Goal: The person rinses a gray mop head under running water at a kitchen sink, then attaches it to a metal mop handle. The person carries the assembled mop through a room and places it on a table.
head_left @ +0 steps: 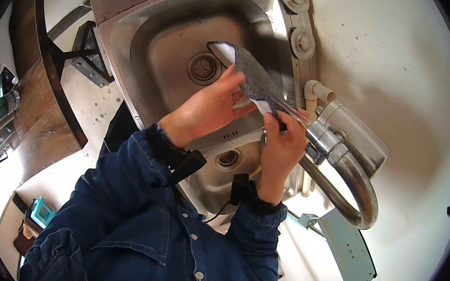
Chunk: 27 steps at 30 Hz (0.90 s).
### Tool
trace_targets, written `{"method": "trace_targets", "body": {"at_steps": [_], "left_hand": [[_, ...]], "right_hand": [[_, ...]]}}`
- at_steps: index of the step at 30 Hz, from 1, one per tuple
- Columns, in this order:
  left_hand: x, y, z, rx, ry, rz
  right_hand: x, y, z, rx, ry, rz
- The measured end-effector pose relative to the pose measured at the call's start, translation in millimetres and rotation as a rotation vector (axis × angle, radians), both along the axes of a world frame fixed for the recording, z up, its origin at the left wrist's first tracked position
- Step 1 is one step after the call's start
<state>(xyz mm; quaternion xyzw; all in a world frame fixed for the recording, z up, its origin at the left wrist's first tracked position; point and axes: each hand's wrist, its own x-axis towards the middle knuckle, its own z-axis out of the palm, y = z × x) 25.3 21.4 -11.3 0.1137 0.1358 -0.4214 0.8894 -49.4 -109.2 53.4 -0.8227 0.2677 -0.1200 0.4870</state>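
Head: right hand grips cloth, seemingly; left hand touches it.

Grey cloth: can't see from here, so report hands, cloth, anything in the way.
Right hand pinching grey cloth by near end. Left hand at its left edge, grip unclear. Cloth above sink. Faucet close to right hand.

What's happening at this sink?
A person in a dark blue denim jacket is handling a thin grey-and-white piece over the larger basin of a two-basin metal sink. The right hand pinches its lower end near the mouth of the faucet; the left hand has its fingers against the left edge. Water seems to be running onto it. I can't tell exactly what the piece is.
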Motion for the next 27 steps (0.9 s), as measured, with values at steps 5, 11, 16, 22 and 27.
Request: {"method": "trace_targets", "body": {"at_steps": [5,11,16,22,27], "left_hand": [[-12,-15,-27,0.033,0.141,0.000],[-14,-23,-32,-0.028,0.077,0.010],[-10,-11,-17,0.075,-0.052,-0.146],[-8,4,-4,0.345,-0.308,-0.122],[-1,15,7,0.345,-0.246,-0.141]], "right_hand": [[5,10,8,-0.120,0.003,0.096],[0,18,9,0.190,0.092,-0.169],[11,4,-13,0.154,0.104,-0.214],[17,-15,-30,0.272,0.119,-0.231],[17,-22,-59,0.317,0.227,-0.092]]}}
